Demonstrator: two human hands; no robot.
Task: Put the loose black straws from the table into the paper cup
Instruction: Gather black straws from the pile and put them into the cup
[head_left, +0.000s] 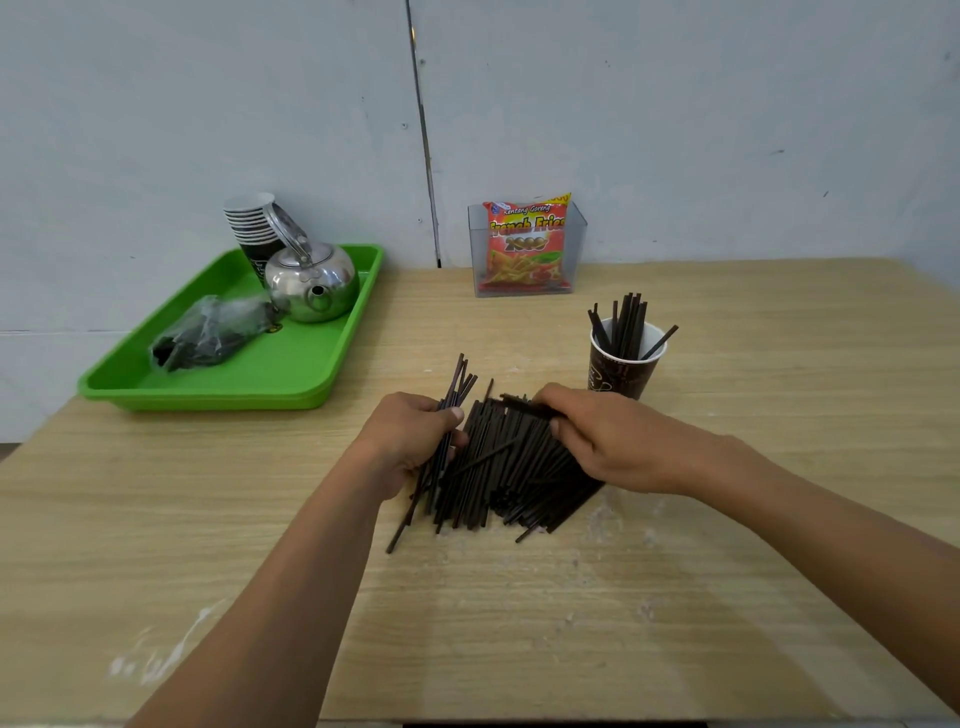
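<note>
One paper cup (623, 371) (two hands)

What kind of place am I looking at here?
Probably a small snack or drinks stall: stacked paper cups and a metal kettle on a green tray, plus a fries snack packet in a clear holder.

Left hand (415, 441) gripping straw bundle (451, 415), right hand (613, 441) on straw pile (509, 478), paper cup (621, 371) beyond

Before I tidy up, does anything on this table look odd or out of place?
Only the green plastic tray: its left corner hangs past the wooden table edge. Whitish smears mark the tabletop.
</note>
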